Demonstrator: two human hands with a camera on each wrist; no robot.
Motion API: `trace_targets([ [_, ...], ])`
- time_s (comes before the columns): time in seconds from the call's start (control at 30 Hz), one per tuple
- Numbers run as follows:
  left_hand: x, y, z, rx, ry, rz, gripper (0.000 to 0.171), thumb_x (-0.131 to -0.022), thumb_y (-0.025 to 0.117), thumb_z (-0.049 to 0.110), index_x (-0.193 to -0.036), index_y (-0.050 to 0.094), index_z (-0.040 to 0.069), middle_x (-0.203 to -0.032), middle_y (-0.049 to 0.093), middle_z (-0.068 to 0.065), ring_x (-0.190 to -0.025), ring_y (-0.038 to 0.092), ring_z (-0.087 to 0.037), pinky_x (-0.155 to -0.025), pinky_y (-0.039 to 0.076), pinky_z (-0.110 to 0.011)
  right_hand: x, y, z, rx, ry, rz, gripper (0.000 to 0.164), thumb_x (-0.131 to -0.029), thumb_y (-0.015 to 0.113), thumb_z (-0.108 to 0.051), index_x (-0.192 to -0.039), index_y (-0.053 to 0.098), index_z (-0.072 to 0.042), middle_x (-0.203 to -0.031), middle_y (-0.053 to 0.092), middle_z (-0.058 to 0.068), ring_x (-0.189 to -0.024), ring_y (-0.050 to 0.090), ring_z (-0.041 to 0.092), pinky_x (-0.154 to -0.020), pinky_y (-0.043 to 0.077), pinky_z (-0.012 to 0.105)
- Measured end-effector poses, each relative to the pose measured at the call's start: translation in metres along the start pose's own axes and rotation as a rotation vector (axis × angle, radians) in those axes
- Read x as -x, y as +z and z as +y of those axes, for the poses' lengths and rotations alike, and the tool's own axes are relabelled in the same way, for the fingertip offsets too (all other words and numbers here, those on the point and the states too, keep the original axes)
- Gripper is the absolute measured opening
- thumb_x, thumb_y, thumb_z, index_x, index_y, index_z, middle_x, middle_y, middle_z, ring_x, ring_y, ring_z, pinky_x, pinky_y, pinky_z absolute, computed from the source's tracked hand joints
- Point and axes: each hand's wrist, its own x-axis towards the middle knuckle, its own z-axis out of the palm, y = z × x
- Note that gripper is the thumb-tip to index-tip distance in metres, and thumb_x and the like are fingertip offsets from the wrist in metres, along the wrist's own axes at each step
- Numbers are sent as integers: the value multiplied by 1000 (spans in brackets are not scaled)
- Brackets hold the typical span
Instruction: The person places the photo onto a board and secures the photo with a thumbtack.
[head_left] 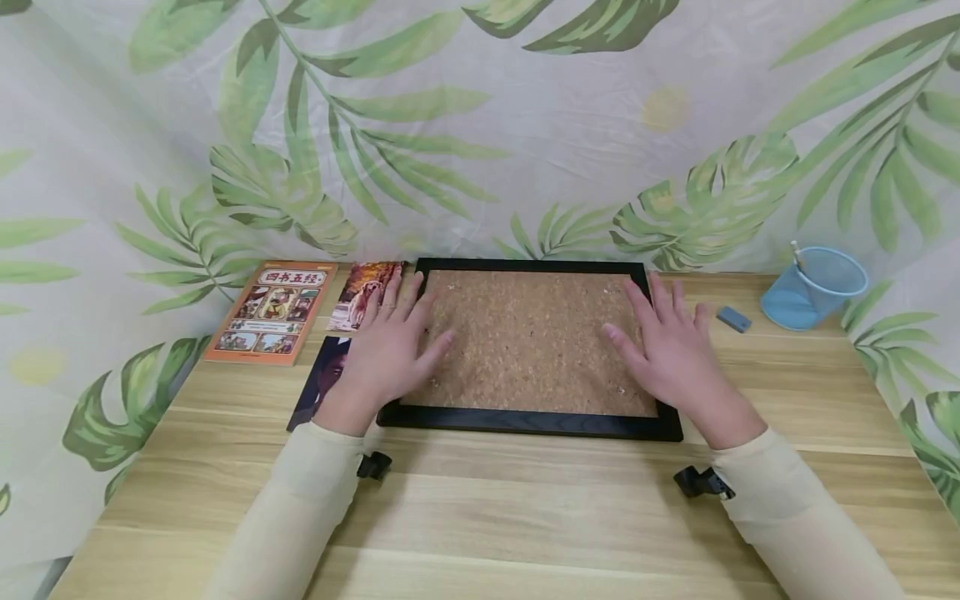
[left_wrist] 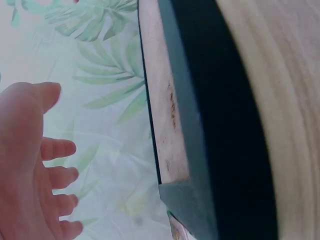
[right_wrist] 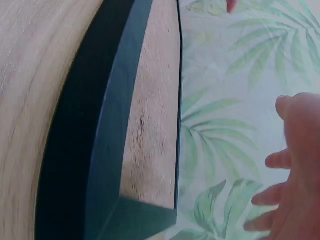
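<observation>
A cork board (head_left: 536,342) in a black frame (head_left: 532,422) lies flat on the table. Small shiny bits, like clear pins, show near its corners. Over its left edge my left hand (head_left: 390,346) is held with fingers spread and nothing in it. My right hand (head_left: 671,350) mirrors it over the right edge, fingers likewise spread, holding nothing. Both wrist views show the left hand (left_wrist: 25,165) and the right hand (right_wrist: 295,165) raised above the frame, with a gap beneath. Part of the frame's left side is hidden behind the left hand.
Left of the board lie a picture of a fiery scene (head_left: 360,292) and a dark portrait picture (head_left: 318,383), partly covered by my arm. An orange comic-style book (head_left: 272,312) sits farther left. At right are a small blue block (head_left: 733,318) and a blue mesh pencil cup (head_left: 813,292).
</observation>
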Motion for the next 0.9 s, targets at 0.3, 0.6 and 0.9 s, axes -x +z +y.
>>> trace_targets([
  [0.3, -2, -14, -23, 136, -94, 14, 57, -111, 55, 43, -154, 58, 6, -133, 74, -23, -113, 73, -43, -93, 58, -61, 2, -11, 22, -151, 15, 65, 60, -114, 52, -35, -162, 44, 0, -160, 49, 35, -141, 52, 57, -110, 45, 73],
  [0.6, -12, -8, -63, 337, -218, -67, 46, -113, 52, 36, -140, 67, 2, -125, 75, -21, -106, 72, -37, -95, 55, -57, 3, -7, 61, -233, -30, 163, 39, -112, 55, -21, -137, 66, 6, -115, 75, 27, -94, 70, 36, -80, 55, 36],
  [0.9, -15, -11, -92, 336, -311, -161, 55, -114, 47, 37, -150, 57, -3, -133, 67, -26, -107, 67, -38, -91, 53, -55, 6, -3, 84, -191, 64, 109, 30, -109, 61, -21, -117, 75, 4, -97, 75, 18, -84, 61, 23, -71, 47, 27],
])
